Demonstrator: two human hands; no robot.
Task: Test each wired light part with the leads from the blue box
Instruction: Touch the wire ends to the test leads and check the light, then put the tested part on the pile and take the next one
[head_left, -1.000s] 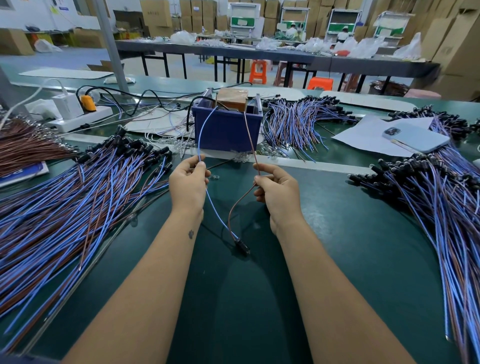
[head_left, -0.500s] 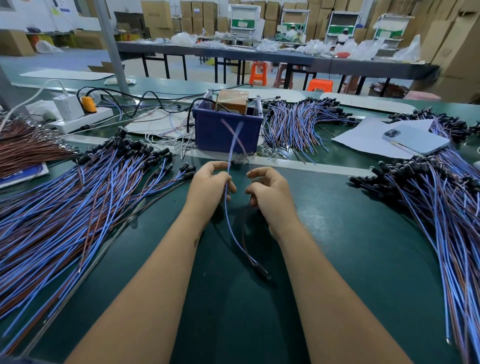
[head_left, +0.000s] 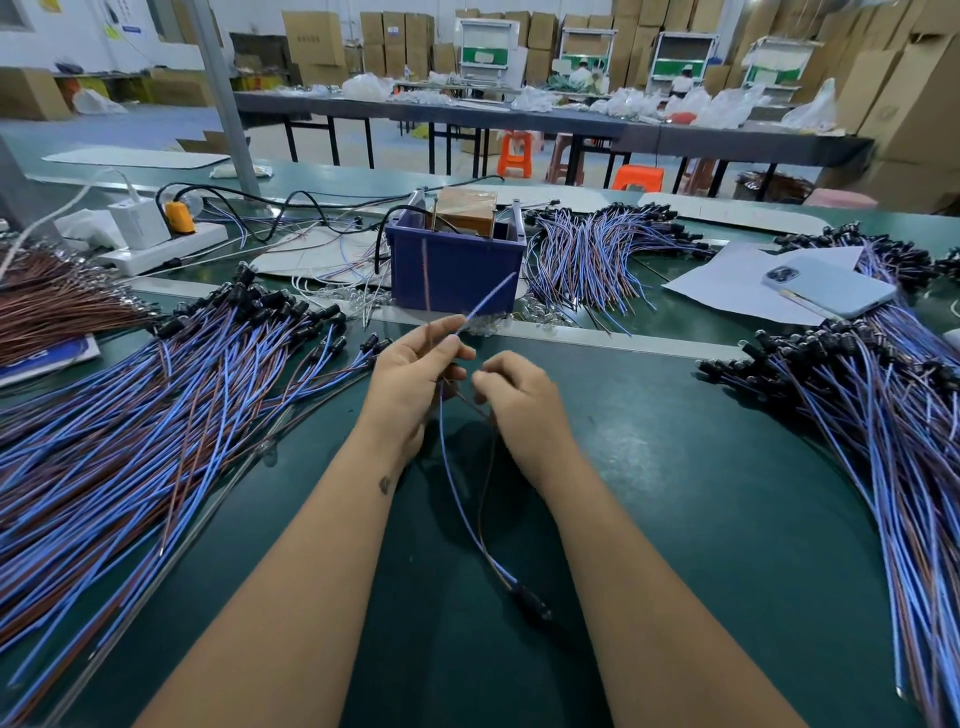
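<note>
The light part (head_left: 530, 605) dangles low between your forearms, both wires pinched in your left hand (head_left: 415, 374), right hand (head_left: 511, 395) curled with nothing clearly held; loose ends may miss the blue box (head_left: 454, 270) leads.

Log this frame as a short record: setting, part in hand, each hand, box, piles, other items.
setting: green bench, one head view
part in hand: wired light part, black end hanging low, blue and brown wires running up to the hands
left hand: grips both wire ends, which stick up past its fingers
right hand: fingers curled at the brown wire; grip unclear
blue box: behind the hands
piles: left pile, right pile, far pile
other: phone on paper
</note>
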